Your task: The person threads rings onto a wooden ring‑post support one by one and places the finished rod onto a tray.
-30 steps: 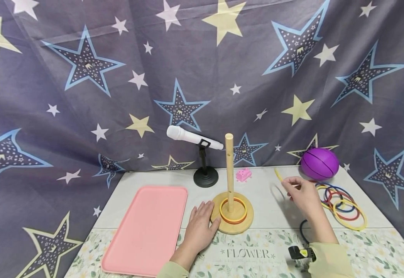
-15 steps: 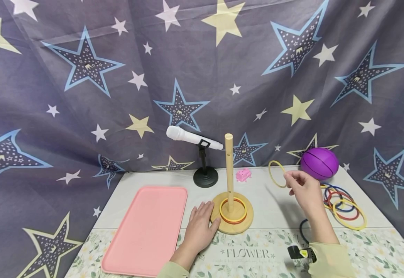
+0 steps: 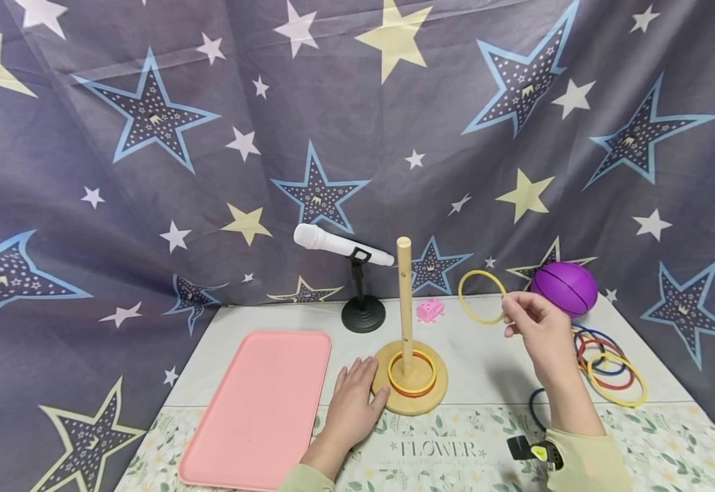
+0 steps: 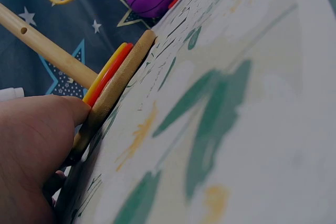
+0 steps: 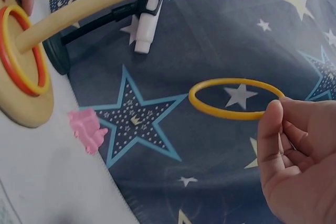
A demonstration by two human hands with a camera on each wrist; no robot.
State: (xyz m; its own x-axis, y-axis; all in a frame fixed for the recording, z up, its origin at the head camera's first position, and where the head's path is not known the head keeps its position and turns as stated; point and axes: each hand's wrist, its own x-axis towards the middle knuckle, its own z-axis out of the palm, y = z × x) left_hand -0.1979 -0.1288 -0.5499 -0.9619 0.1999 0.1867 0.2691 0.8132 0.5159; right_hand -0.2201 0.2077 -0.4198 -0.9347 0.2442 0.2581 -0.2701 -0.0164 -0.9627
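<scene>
My right hand (image 3: 538, 331) pinches a yellow ring (image 3: 463, 290) by its edge, between thumb and fingers, above the table to the right of a wooden post (image 3: 405, 301). In the right wrist view the same yellow ring (image 5: 220, 113) extends from the fingertips. The post rises from a round wooden base (image 3: 415, 404), where a yellow ring (image 3: 434, 372) and a red ring (image 5: 16, 77) lie stacked around it. Beside the base, my left hand (image 3: 352, 403) rests with fingers extended, touching the base's left edge. The left wrist view shows its thumb (image 4: 68, 109) against the base.
A pink tray (image 3: 259, 410) lies left of the left hand. Behind the post stand a white microphone (image 3: 341, 244) on a black stand and a small pink toy (image 3: 430, 311). Several rings (image 3: 618, 396) and a purple ball (image 3: 565, 288) sit at right; a dark ring (image 3: 537, 412) lies near the right forearm.
The right hand has risen slightly, and the yellow ring in it has swung from edge-on to nearly facing me, reaching farther left. The left hand stays in place.
</scene>
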